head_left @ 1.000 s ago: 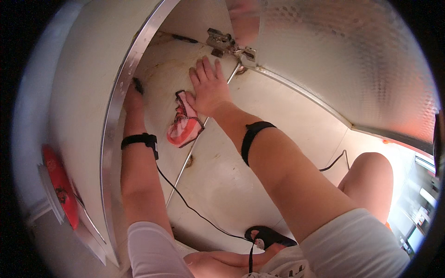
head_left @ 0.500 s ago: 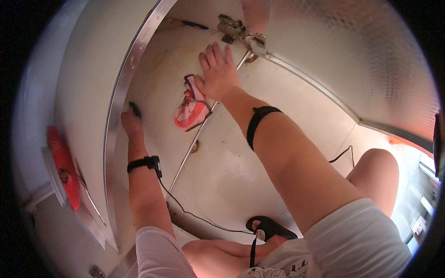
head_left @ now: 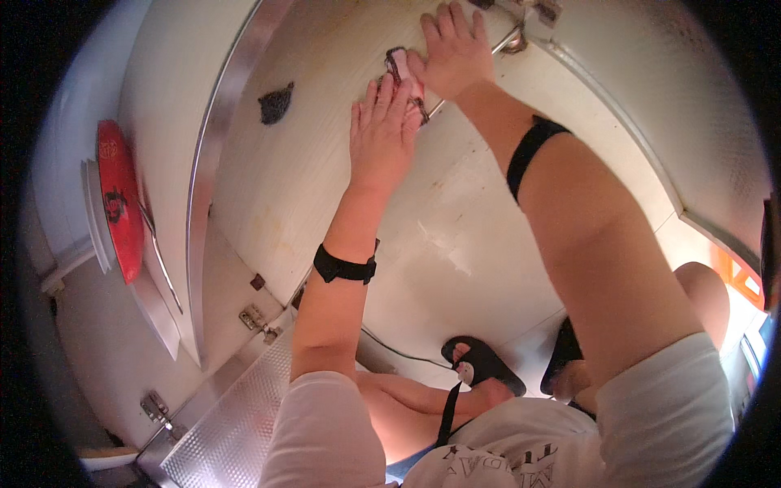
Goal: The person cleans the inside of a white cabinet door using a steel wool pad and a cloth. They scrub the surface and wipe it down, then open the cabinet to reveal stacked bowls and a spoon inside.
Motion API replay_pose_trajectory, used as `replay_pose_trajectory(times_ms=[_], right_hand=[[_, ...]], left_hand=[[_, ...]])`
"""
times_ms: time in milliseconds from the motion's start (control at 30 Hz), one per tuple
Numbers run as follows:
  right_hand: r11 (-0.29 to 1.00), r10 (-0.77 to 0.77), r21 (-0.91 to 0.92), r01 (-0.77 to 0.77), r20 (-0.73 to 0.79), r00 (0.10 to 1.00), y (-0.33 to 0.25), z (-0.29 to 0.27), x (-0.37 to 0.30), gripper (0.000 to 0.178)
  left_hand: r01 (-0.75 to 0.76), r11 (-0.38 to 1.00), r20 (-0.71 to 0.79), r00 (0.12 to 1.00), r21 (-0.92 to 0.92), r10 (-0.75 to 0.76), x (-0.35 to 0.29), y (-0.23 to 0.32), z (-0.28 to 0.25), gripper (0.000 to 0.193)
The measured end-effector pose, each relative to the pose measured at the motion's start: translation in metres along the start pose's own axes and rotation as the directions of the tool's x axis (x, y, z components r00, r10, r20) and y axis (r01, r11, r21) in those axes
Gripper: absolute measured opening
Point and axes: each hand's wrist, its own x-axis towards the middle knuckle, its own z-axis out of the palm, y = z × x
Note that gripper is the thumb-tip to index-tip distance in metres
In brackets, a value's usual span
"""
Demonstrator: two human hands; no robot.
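Under the left fingers (head_left: 384, 99), pink cloth (head_left: 403, 65).

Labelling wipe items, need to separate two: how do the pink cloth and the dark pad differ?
Colour: the pink cloth is pink with dark edging; the dark pad is blackish grey all over.
Contact: the cloth is partly covered by the left hand; the pad has no hand on it.
Position: the cloth lies farther right; the pad is nearer the metal strip.
Shared: both lie on the pale panel.
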Motion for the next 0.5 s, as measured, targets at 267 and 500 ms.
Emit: replay_pose_trajectory(times_ms=[267, 500], right_hand=[[1.000, -0.013, -0.020, 0.013, 0.038, 0.999, -0.021, 0.009, -0.011, 0.072], [0.999, -0.014, -0.052, 0.015, 0.035, 0.999, -0.016, 0.014, -0.011, 0.072]], left_hand=[[0.446, 0.881, -0.269, 0.839, -0.155, -0.472, -0.170, -0.230, -0.024, 0.043], [0.814, 0.568, -0.106, 0.580, 0.127, -0.808, -0.206, -0.231, -0.046, 0.049]])
